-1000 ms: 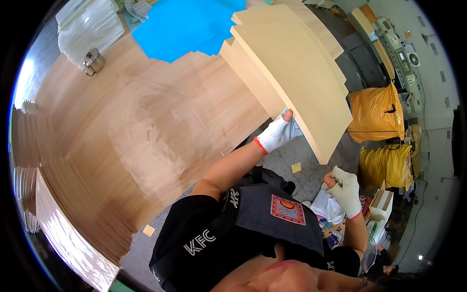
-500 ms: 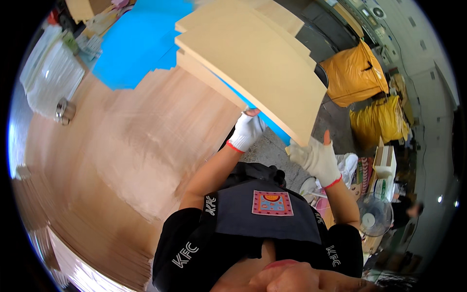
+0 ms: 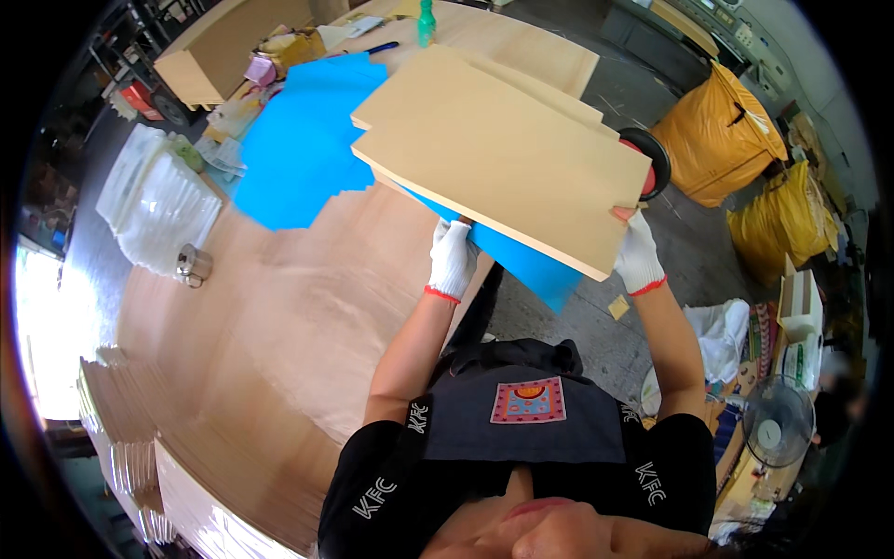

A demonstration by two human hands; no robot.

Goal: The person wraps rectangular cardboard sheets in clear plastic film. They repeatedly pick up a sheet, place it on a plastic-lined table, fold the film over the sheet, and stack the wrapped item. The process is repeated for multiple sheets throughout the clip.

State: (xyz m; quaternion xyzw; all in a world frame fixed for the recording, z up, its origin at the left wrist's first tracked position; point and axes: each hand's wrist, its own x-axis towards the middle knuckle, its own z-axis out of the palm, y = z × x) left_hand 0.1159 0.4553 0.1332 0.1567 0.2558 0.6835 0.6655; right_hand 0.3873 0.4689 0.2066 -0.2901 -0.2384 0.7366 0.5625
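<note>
A tan board (image 3: 521,158) lies on top of a stack of similar boards, its right end reaching past the table edge. From under its near edge a blue sheet (image 3: 531,261) sticks out and hangs down at a slant. My left hand (image 3: 453,259), in a white glove with bare fingertips, is closed at the near edge, gripping the blue sheet just below the board. At the board's right end my right hand (image 3: 640,253), gloved the same way, has its thumb on top and its other fingers mostly hidden. More blue sheets (image 3: 303,140) lie fanned left of the stack.
On the wooden table (image 3: 251,326) stand a metal cup (image 3: 194,265), clear plastic-wrapped packs (image 3: 160,200) and a green bottle (image 3: 426,23). Stacked sheets (image 3: 214,466) fill the near left. Yellow sacks (image 3: 717,140), a black-rimmed round container (image 3: 656,166) and a fan (image 3: 778,421) stand to the right.
My right hand has moved from the board's near right corner up along its right end. More of the blue sheet shows below the board. The whole view has shifted.
</note>
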